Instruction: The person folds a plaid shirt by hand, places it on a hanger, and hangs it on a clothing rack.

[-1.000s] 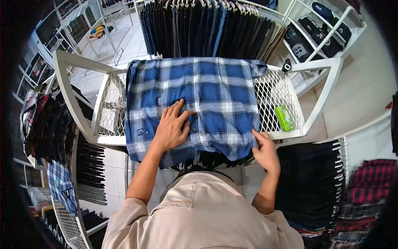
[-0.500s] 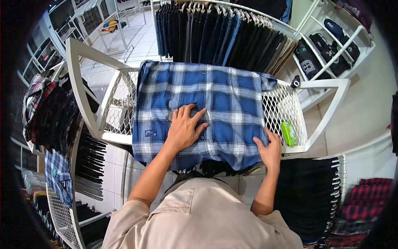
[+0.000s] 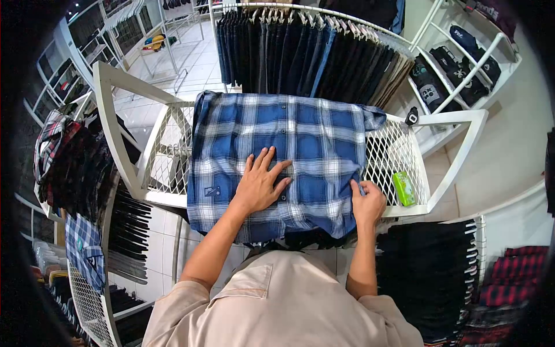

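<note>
A blue and white plaid shirt point(image 3: 324, 136) lies spread, buttons up, over a white wire-mesh rack point(image 3: 388, 151). Its near edge hangs over the rack's front. My left hand point(image 3: 260, 184) rests on the shirt beside the button line, fingers spread and palm down. At the shirt's right side edge, my right hand point(image 3: 368, 202) pinches the cloth between thumb and fingers, drawing a small fold there. A small dark label shows on the shirt's lower left.
A green packet point(image 3: 403, 188) lies on the mesh at the right. Hanging trousers point(image 3: 283, 55) line a rail beyond the rack. Folded dark garments point(image 3: 430, 87) sit on shelves at the right, and clothes point(image 3: 78, 162) hang at the left.
My right hand has closed on the shirt's right edge and shifted slightly left, pulling the cloth inward. My left hand stays on the shirt, its fingers a little more spread.
</note>
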Demonstrator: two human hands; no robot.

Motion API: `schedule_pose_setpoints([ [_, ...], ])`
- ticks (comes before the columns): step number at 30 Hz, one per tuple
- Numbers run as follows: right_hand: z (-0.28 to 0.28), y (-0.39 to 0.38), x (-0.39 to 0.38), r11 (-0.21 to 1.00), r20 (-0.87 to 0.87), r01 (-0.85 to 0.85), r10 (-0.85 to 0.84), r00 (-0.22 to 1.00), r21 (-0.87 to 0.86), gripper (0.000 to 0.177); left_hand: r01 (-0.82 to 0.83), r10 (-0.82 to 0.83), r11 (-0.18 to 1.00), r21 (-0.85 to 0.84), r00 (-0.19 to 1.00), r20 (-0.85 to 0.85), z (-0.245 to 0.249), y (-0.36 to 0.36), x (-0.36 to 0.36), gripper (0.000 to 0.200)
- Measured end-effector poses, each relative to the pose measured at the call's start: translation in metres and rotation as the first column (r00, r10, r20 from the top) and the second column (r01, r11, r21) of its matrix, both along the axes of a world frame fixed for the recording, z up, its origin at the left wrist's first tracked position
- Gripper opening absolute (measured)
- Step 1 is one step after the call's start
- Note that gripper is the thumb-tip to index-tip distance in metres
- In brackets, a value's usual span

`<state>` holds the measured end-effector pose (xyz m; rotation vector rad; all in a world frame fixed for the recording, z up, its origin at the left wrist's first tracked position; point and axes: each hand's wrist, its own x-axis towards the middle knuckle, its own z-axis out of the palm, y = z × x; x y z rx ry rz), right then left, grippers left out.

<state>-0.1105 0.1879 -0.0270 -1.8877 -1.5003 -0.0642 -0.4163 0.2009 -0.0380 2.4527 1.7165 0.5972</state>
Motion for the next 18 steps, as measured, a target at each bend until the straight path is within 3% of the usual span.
schedule_pose_setpoints([
  [1, 0.012, 0.0, -0.002, 0.99, 0.005, 0.011, -0.01, 1.0, -0.141, 0.032, 0.002, -0.002, 1.0, 0.019, 1.0, 0.014, 0.001, -0.001, 0.0, 0.061],
  [4, 0.026, 0.011, -0.009, 0.962, 0.247, -0.132, 0.071, 0.966, 0.239, 0.033, 0.046, -0.029, 0.996, -0.078, 0.977, 0.21, 0.024, 0.005, -0.011, 0.076],
  [5, 0.033, 0.016, -0.017, 0.965, 0.199, -0.16, 0.118, 0.973, 0.209, 0.037, 0.018, 0.001, 0.997, -0.069, 0.965, 0.262, 0.034, 0.01, -0.014, 0.07],
  [6, 0.044, 0.025, -0.03, 0.911, 0.221, -0.252, 0.185, 0.958, 0.327, 0.03, -0.031, 0.021, 0.999, 0.038, 0.968, 0.249, 0.033, 0.02, -0.016, 0.062],
  [8, 0.041, 0.049, -0.053, 0.877, 0.009, -0.44, 0.446, 0.895, 0.193, 0.023, -0.125, 0.068, 0.961, 0.245, 0.971, 0.229, 0.018, 0.04, -0.021, 0.047],
  [9, 0.033, 0.058, -0.062, 0.879, 0.067, -0.467, 0.462, 0.884, 0.097, 0.022, -0.192, 0.14, 0.947, 0.259, 0.968, 0.206, 0.014, 0.045, -0.021, 0.032],
  [11, 0.012, 0.076, -0.076, 0.865, 0.173, -0.493, 0.502, 0.848, -0.092, 0.023, -0.247, 0.204, 0.938, 0.245, 0.961, 0.189, 0.008, 0.043, -0.019, 0.035],
  [14, -0.008, 0.081, -0.083, 0.914, 0.238, -0.403, 0.383, 0.893, 0.044, 0.029, -0.289, 0.256, 0.904, 0.314, 0.956, 0.143, 0.003, 0.041, -0.019, 0.037],
  [18, 0.001, 0.07, -0.081, 0.942, 0.316, -0.327, 0.287, 0.904, 0.078, 0.032, -0.302, 0.269, 0.905, 0.298, 0.952, 0.147, -0.001, 0.041, -0.018, 0.041],
])
